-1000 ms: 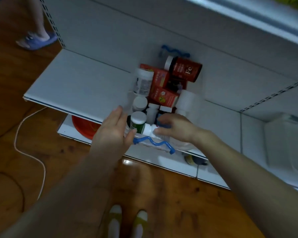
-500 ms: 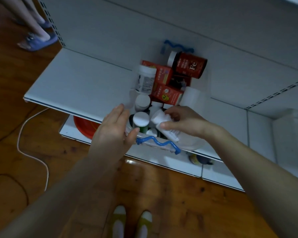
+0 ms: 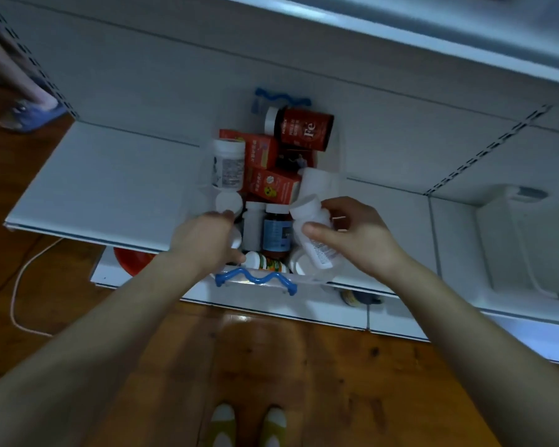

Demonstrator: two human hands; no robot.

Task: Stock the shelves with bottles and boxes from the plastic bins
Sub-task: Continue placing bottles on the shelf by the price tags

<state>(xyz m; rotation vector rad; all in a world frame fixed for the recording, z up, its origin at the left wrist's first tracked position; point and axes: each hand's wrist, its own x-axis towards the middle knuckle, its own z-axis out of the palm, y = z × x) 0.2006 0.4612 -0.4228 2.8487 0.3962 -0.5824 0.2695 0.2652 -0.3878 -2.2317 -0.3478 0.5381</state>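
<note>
While the right hand grips a white bottle over the clear bin on the shelf, left hand sits inside; its grasp cannot be told.

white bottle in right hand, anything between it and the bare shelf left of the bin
Yes, the left hand, down in the bin, lies between the white bottle in the right hand and that shelf.
</note>
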